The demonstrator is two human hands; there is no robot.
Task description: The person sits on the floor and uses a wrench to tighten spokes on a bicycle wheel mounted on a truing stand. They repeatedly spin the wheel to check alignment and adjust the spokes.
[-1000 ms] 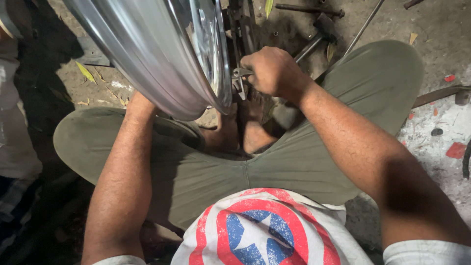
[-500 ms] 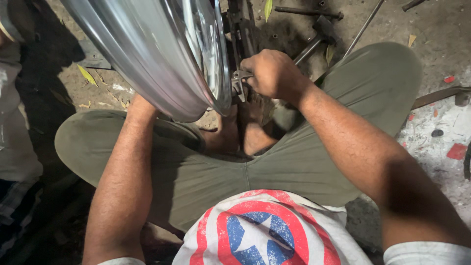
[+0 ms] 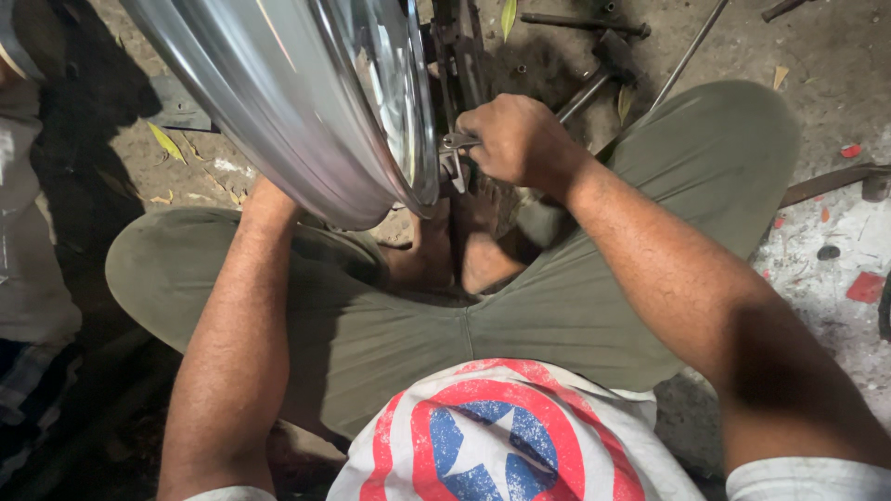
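beside the shiny wheel rim (image 3: 306, 111), small wrench (image 3: 455, 144) inside right hand (image 3: 515, 139) grip

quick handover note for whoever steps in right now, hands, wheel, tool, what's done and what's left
Right hand: closed around a small metal wrench, its head set against the inner edge of the chrome wheel rim.
Left hand: hidden behind the rim; the forearm runs up under it, seemingly steadying it.
The rim stands tilted over the lap of the person, who sits cross-legged on the ground. Loose metal rods lie on the ground beyond.
Done: wrench is seated. Left: how many fittings are tightened cannot be told.
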